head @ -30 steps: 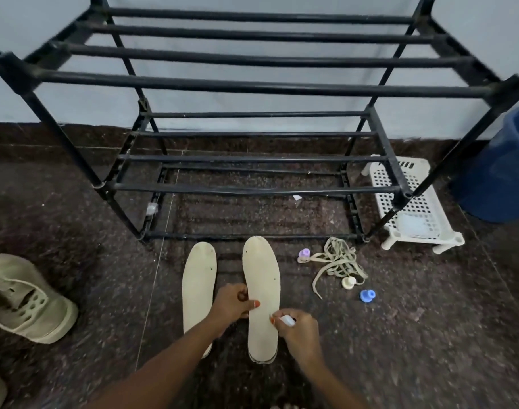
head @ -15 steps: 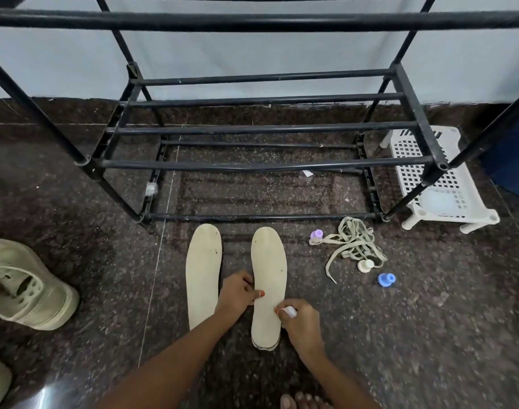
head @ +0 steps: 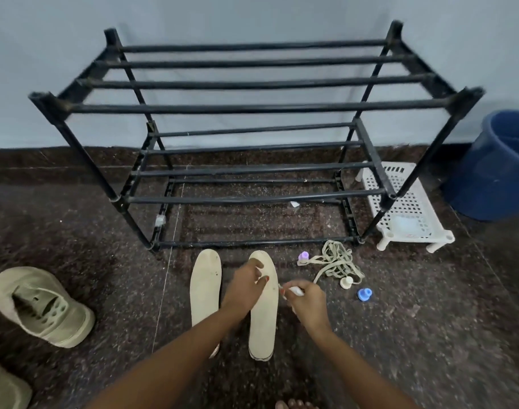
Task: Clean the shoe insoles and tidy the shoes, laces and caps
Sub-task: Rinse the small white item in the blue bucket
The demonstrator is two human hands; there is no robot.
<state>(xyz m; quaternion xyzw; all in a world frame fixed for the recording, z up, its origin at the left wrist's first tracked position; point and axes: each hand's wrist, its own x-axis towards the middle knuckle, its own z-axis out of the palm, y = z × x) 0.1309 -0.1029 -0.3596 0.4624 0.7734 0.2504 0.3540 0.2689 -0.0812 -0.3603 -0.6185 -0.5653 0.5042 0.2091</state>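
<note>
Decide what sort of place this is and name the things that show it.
Probably a home's shoe-storage corner by a plain wall: a black barred shoe rack, a beige shoe on the stone floor, and a blue bucket.

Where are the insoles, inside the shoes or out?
Out. The left insole and right insole lie flat on the floor, apart from the shoe.

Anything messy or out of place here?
Yes. The laces lie in a tangled heap on the floor beside the right insole, with the purple cap, cream cap and blue cap scattered round them. The shoe at left sits laceless, off the rack.
</note>
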